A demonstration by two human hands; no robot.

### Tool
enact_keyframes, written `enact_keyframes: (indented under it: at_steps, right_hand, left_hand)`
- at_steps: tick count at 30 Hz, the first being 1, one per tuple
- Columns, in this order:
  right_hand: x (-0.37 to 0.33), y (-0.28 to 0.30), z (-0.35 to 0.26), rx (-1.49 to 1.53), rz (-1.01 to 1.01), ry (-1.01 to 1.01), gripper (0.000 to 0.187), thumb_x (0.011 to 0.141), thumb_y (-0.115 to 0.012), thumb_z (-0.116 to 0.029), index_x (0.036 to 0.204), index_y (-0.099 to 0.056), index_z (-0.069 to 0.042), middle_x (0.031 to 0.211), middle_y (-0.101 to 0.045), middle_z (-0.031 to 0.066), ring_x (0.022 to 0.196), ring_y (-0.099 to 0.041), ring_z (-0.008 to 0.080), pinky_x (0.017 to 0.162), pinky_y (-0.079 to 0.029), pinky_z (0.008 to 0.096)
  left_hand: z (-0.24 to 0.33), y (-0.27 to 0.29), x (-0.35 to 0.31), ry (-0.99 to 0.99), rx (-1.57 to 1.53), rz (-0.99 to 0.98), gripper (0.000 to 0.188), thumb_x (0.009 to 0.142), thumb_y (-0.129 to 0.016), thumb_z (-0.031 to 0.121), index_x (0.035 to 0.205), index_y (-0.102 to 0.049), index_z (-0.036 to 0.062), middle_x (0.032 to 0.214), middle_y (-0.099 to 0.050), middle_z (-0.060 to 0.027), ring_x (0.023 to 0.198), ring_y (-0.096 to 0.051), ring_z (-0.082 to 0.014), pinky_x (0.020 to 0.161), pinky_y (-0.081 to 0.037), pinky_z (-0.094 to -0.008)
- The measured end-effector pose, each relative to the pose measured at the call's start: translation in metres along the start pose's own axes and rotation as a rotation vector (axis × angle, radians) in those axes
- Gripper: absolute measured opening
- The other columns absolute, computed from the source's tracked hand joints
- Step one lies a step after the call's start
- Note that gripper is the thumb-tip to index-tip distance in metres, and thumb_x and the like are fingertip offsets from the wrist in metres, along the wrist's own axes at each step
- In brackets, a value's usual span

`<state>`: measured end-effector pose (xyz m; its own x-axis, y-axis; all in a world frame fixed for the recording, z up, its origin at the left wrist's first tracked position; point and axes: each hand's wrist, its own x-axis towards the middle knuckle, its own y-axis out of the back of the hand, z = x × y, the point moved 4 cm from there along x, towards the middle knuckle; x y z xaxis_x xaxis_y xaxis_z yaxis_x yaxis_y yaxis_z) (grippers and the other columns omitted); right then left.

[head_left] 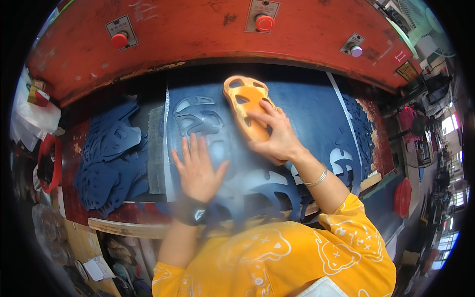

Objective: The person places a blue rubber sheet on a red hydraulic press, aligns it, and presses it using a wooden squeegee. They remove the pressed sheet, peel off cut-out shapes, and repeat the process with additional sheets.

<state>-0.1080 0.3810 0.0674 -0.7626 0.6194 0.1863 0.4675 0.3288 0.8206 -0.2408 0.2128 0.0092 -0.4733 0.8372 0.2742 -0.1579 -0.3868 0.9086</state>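
1. Nearest thing is the left hand (198, 168), flat and fingers spread, palm down on the blue sheet (307, 114). It's not gripping anything, just pressing the sheet onto the bed. There's a dark wrist strap right behind it.
2. A bit beyond that, up and to the right of the left hand, the right hand (277, 136) is laid over the near end of the orange die (246, 101), fingers curled loosely on top and a thin bangle on the wrist. Looks more like steadying than a full grab.
3. The die sits on the sheet, lying flat, long axis pointing away, under the press head (208, 34).
4. My take: the die looks rigid and probably fairly heavy, with open windows in it, so you'd hold it by the solid outer frame and keep fingers clear of the underside edge. The sheet looks thin, floppy and light, already full of cut-outs, so it'd shift or wrinkle easily. Flat palm is the way.
5. Left of the sheet there's a pile of blue offcuts (111, 158).
6. Farthest back, the red head carries red buttons (264, 22).
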Motion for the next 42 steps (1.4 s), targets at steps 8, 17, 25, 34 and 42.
enact_keyframes:
  at_steps: [8,17,25,34,42]
  right_hand:
    - [0.012,-0.012,0.002,-0.213,-0.129,-0.010,0.071,0.062,-0.074,-0.034,0.129,-0.058,-0.018,0.147,-0.034,0.0225,0.131,-0.029,0.0490,0.106,-0.028,0.0554]
    - [0.017,0.072,0.079,0.086,0.204,-0.110,0.065,0.079,-0.071,-0.030,0.136,-0.049,-0.008,0.147,-0.035,0.0267,0.137,-0.031,0.0419,0.113,-0.026,0.0449]
    - [0.075,0.210,0.169,-0.218,1.272,-0.116,0.075,0.085,-0.065,-0.038,0.145,-0.032,-0.006,0.149,-0.023,0.0292,0.139,-0.020,0.0443,0.113,-0.018,0.0522]
    - [0.110,0.237,0.205,-0.058,1.199,0.022,0.078,0.092,-0.057,-0.039,0.146,-0.022,0.004,0.149,-0.021,0.0285,0.140,-0.019,0.0409,0.115,-0.016,0.0477]
    - [-0.008,0.110,0.127,-0.159,-0.020,0.002,0.036,0.073,-0.075,-0.031,0.102,-0.066,-0.012,0.102,-0.061,0.0112,0.106,-0.052,0.0333,0.091,-0.042,0.0440]
  left_hand:
    - [-0.004,0.001,0.017,-0.004,-0.078,-0.035,0.074,0.081,-0.069,0.042,0.136,-0.044,-0.0007,0.146,-0.038,-0.0209,0.139,-0.028,-0.0374,0.113,-0.013,-0.0582]
    - [-0.002,0.043,0.013,0.350,-1.282,-0.327,0.016,0.097,-0.054,0.013,0.094,-0.061,-0.0005,0.088,-0.065,-0.0087,0.073,-0.060,-0.0096,0.065,-0.051,-0.0246]
    - [0.068,-0.014,0.032,-0.226,-0.607,0.071,0.013,0.073,-0.075,0.011,0.074,-0.063,0.0056,0.075,-0.062,-0.0088,0.071,-0.059,-0.0288,0.063,-0.047,-0.0362]
    - [0.061,-0.029,0.099,-0.182,-0.515,0.077,0.024,0.078,-0.073,0.018,0.066,-0.057,0.0048,0.068,-0.057,-0.0094,0.068,-0.056,-0.0304,0.061,-0.044,-0.0395]
    - [0.066,-0.022,0.128,-0.112,-0.302,0.002,0.028,0.082,-0.069,0.025,0.066,-0.057,0.0054,0.067,-0.058,-0.0094,0.069,-0.057,-0.0304,0.061,-0.044,-0.0417]
